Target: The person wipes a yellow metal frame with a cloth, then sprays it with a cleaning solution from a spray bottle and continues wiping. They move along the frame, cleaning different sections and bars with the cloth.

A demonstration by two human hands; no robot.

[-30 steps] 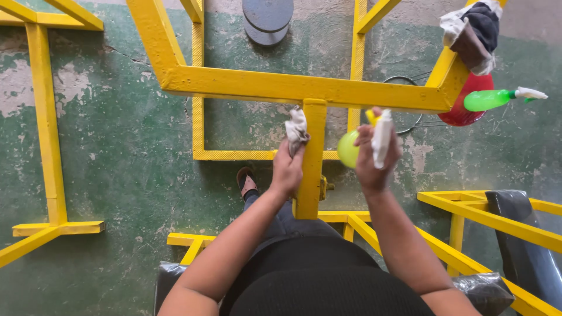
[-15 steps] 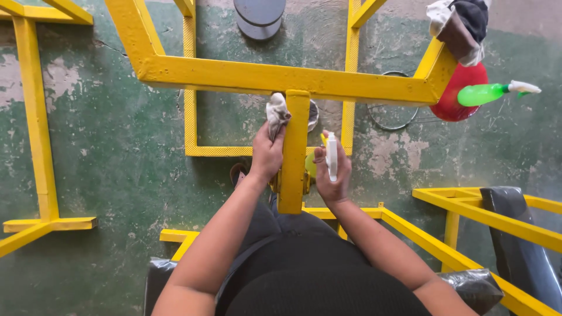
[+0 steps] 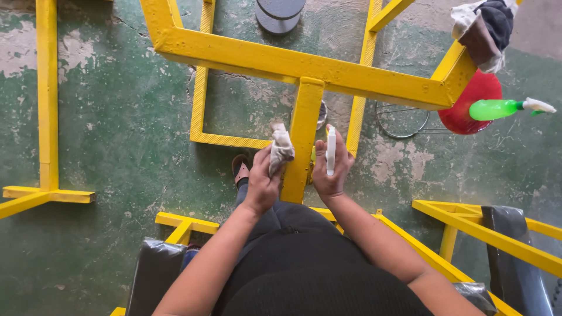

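Head view: left hand (image 3: 261, 184) is clenching a soft, light rag (image 3: 281, 149), pressing it against the yellow upright bar (image 3: 302, 137). Right hand (image 3: 331, 169) is gripping a white spray bottle (image 3: 331, 151); rigid, probably light, best held around its neck.

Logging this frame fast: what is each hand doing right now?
Left hand: closed around a crumpled grey-white cloth, pressed to the yellow metal post.
Right hand: closed around a white-topped spray bottle.
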